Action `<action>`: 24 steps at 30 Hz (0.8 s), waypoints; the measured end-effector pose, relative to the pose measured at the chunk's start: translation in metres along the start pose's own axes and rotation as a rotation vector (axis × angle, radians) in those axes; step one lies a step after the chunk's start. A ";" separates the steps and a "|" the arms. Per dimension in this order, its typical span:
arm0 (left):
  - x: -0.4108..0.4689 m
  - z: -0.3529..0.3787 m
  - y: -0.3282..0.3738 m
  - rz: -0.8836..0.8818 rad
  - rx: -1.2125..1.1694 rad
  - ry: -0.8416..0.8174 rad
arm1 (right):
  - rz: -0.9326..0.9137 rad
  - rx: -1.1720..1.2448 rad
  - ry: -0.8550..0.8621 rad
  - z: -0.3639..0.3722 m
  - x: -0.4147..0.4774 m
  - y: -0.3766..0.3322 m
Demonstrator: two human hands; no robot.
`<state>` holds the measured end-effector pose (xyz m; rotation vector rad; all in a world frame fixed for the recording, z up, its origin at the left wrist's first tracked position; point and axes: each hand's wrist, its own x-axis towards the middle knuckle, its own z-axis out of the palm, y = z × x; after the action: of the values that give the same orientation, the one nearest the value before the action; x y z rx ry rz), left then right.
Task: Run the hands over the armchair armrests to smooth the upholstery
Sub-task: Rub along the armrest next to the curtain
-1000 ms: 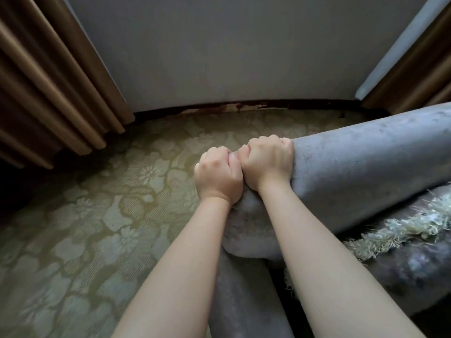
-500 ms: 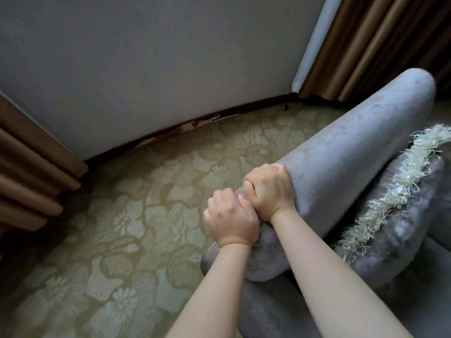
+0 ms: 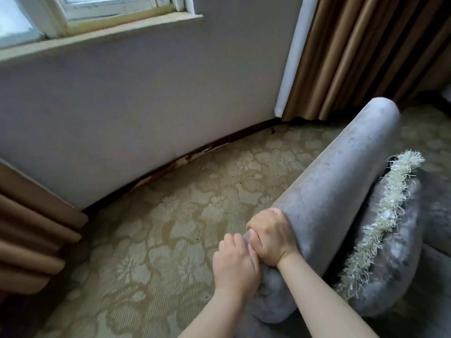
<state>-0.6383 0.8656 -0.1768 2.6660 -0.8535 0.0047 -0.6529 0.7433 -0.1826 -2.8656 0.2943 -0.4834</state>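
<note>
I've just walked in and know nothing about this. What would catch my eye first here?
Two bare hands at bottom centre: the right hand grips the near end of a fat grey armrest, and the left hand lies against it just beside. On the armrest's far side sits a grey cushion with a shaggy cream fringe, and a floral carpet spreads below the window wall.

Left hand (image 3: 234, 264) fingertips: out of sight over armrest (image 3: 334, 181) outer side, grip undeterminable. Armrest near end: covered by right hand (image 3: 269, 237). Window (image 3: 97, 8), left-side curtain (image 3: 29, 240): cut off at picture edges; window blurred.
</note>
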 end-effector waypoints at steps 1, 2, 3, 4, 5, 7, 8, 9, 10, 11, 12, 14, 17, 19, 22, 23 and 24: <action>0.001 -0.004 -0.001 0.040 0.008 -0.004 | 0.008 0.006 -0.006 -0.002 0.000 -0.001; 0.003 -0.008 -0.003 0.077 0.013 -0.013 | 0.014 0.009 -0.017 -0.005 0.001 -0.003; 0.005 -0.011 -0.004 0.113 0.023 -0.028 | 0.017 0.012 -0.034 -0.008 0.001 -0.004; 0.006 -0.012 -0.005 0.141 0.033 -0.042 | 0.016 0.014 -0.058 -0.010 0.002 -0.005; 0.007 -0.013 -0.007 0.161 0.038 -0.065 | 0.015 0.012 -0.084 -0.012 0.002 -0.004; 0.011 -0.014 -0.010 0.174 0.041 -0.186 | 0.027 0.013 -0.163 -0.016 0.003 -0.004; 0.013 -0.013 -0.012 0.175 0.064 -0.230 | 0.039 0.016 -0.211 -0.017 0.003 -0.003; 0.017 -0.010 -0.017 0.217 0.116 -0.257 | 0.050 0.014 -0.255 -0.018 0.005 -0.003; 0.023 -0.007 -0.022 0.269 0.151 -0.275 | 0.065 0.015 -0.279 -0.018 0.006 -0.002; 0.030 -0.007 -0.026 0.319 0.174 -0.300 | 0.088 0.026 -0.284 -0.017 0.008 -0.002; 0.038 -0.008 -0.029 0.366 0.193 -0.325 | 0.124 0.050 -0.277 -0.017 0.011 -0.001; 0.053 -0.011 -0.036 0.483 0.222 -0.356 | 0.232 0.127 -0.224 -0.015 0.019 0.000; 0.078 -0.014 -0.040 0.733 0.227 -0.373 | 0.399 0.039 -0.038 -0.012 0.038 0.010; 0.098 -0.015 -0.035 0.821 0.198 -0.362 | 0.573 -0.162 0.033 -0.012 0.052 0.024; 0.131 -0.018 -0.034 0.904 0.161 -0.329 | 1.060 -0.222 -0.034 -0.009 0.066 0.040; 0.143 -0.019 -0.038 0.938 0.158 -0.325 | 1.199 -0.205 -0.045 -0.006 0.068 0.041; 0.155 -0.020 -0.044 0.966 0.158 -0.321 | 1.277 -0.202 -0.043 -0.003 0.069 0.042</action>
<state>-0.4840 0.8182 -0.1557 2.1295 -2.2227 -0.1268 -0.5962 0.6870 -0.1698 -2.1700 1.9948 -0.1090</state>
